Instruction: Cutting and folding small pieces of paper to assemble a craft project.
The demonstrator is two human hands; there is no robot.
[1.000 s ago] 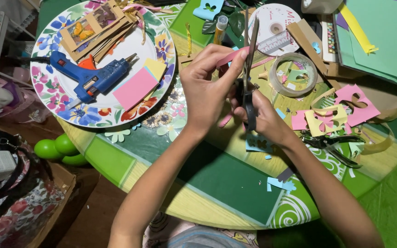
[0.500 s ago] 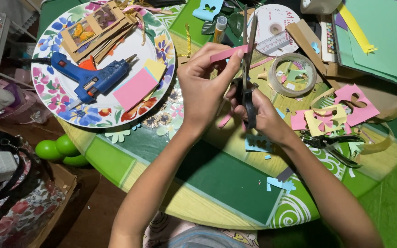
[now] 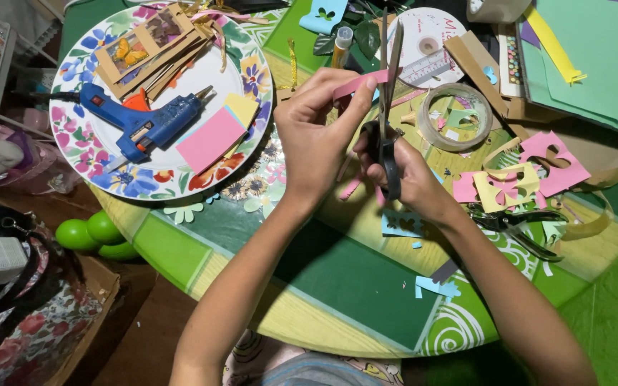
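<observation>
Cutting step in hand at centre frame: left hand (image 3: 316,136) pinches a pink paper strip (image 3: 357,83) above the worktop (image 3: 337,286); right hand (image 3: 405,175) grips scissors (image 3: 389,107), blades nearly closed at the strip; next move likely calls for a steady squeeze.

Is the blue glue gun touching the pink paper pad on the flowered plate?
Touching. The head view shows the glue gun with its handle end overlapping the pink pad's edge on the plate.
</observation>
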